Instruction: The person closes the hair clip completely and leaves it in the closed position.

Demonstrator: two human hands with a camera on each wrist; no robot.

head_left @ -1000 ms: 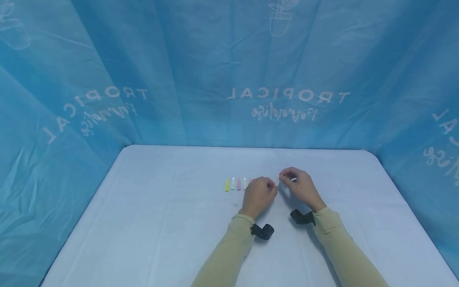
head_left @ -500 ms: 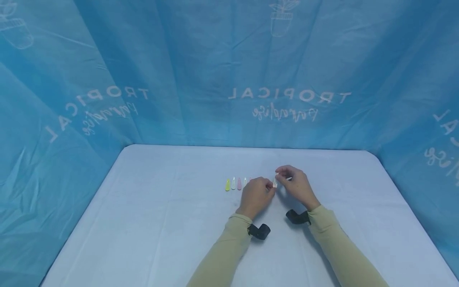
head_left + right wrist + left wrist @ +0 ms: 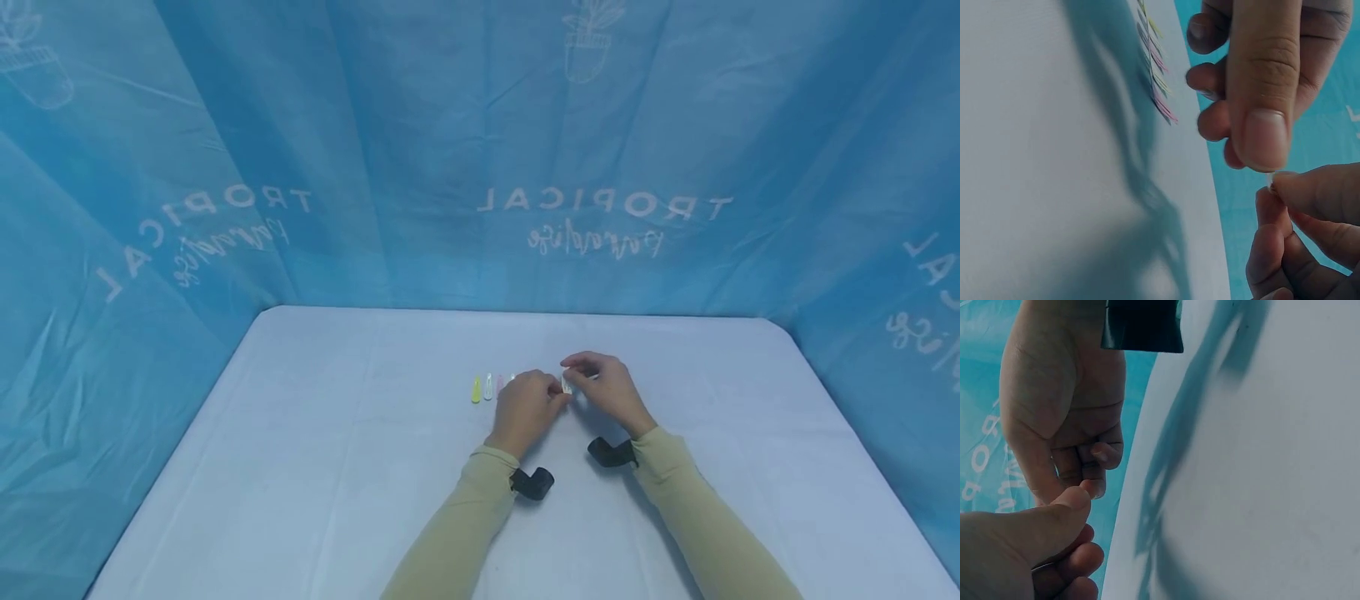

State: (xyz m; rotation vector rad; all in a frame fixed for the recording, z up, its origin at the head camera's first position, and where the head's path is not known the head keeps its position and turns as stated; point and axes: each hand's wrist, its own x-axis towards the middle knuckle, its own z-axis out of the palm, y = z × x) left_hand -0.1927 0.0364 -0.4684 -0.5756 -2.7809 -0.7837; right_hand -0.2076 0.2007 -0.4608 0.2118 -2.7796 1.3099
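In the head view my left hand (image 3: 525,408) and right hand (image 3: 609,392) meet over the table, pinching one small pale snap hair clip (image 3: 567,384) between their fingertips. Only its light edge (image 3: 1270,179) shows in the right wrist view, between the left thumb (image 3: 1266,134) and the right fingers (image 3: 1310,194). Fingers mostly cover it in the left wrist view. Beside the left hand lies a row of snap hair clips: a yellow clip (image 3: 476,390), a pale clip (image 3: 488,387) and a pink clip (image 3: 500,382) show, with others partly hidden behind that hand.
A white-covered table (image 3: 360,467) lies beneath the hands. Blue printed curtains (image 3: 420,150) hang at its back and sides. Each wrist carries a black camera mount, as on the left wrist camera (image 3: 534,484). The row's tips (image 3: 1163,109) show in the right wrist view.
Both hands have shifted left together with the pale hair clip and drawn closer to each other. The left hand now covers more of the row.
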